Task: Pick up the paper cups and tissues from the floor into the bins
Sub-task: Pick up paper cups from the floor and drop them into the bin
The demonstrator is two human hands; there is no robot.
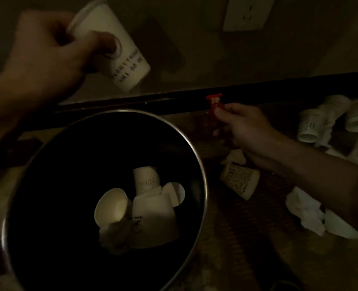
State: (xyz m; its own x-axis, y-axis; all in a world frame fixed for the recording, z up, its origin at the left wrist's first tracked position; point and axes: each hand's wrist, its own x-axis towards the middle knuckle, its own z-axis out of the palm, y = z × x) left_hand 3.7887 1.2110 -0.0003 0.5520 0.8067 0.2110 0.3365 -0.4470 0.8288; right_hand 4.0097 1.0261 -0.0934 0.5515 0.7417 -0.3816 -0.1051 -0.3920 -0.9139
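Your left hand [47, 59] grips a paper cup [129, 66], tilted above the far edge of the bin [203, 185] and not yet dropped. Your right hand [243, 127] pinches a red wrapper [215, 100] by the baseboard. Several binned cups [150, 217] already lie inside. Still on the floor are a printed cup [240, 181], a crumpled tissue [304, 215] and a cup cluster [321, 122]. You look about halfway through.

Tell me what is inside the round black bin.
Inside the bin lie several white paper cups and a crumpled tissue. Whatever lies beneath them, and the bin's dark bottom, cannot be seen.
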